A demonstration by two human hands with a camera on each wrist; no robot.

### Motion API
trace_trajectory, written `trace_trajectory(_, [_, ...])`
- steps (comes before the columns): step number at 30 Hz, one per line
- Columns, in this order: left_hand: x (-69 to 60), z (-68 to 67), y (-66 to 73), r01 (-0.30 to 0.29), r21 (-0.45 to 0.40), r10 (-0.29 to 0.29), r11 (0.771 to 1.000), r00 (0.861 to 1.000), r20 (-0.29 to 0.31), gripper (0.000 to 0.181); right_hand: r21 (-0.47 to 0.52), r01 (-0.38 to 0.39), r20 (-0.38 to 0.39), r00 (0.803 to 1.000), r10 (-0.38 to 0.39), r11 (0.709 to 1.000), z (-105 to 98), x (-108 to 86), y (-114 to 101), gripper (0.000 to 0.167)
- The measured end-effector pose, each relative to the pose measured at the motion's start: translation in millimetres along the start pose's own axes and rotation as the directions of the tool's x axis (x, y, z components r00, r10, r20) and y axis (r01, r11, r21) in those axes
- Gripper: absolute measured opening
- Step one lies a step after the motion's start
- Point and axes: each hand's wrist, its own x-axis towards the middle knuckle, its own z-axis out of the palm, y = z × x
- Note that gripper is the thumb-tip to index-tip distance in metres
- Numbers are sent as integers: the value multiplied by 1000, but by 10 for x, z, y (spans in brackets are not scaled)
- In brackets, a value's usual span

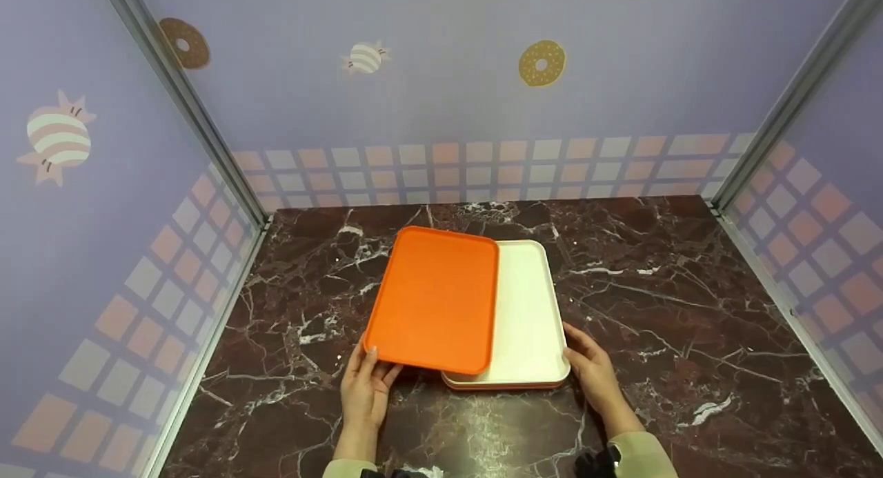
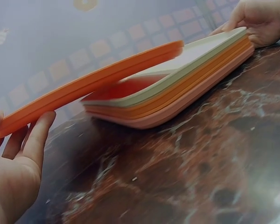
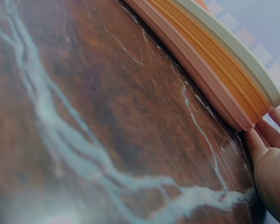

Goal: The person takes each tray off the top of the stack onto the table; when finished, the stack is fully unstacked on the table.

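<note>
An orange tray [image 1: 434, 299] is held tilted over the left part of a tray stack, its near left corner pinched by my left hand [image 1: 365, 392], thumb on top and fingers beneath. In the left wrist view the orange tray [image 2: 93, 81] slants up from my left hand [image 2: 18, 172], above the stack. A cream tray [image 1: 528, 312] tops the stack, with orange and pink trays [image 2: 177, 100] under it. At the stack's near right corner, my right hand [image 1: 594, 371] touches the edge; the right wrist view shows its fingers against the stack's corner, with my right hand [image 3: 275, 172] partly cut off.
The stack stands on a dark red marble-patterned table [image 1: 655, 312]. Purple walls [image 1: 441, 85] with printed sweets and pink and white squares enclose it at the back, left and right, with metal strips [image 1: 748, 112] at the corners.
</note>
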Motion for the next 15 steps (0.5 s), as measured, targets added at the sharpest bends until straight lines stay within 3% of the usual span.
trace_trajectory(4, [16, -95, 121, -14, -56, 13, 998, 1000, -11, 33, -4, -8, -2, 1000, 8, 1000, -4, 7, 7, 53])
trace_trajectory(15, [51, -376, 529, -70, -153, 64, 986, 997, -48, 33, -6, 37, 6, 999, -37, 999, -11, 2, 25, 52])
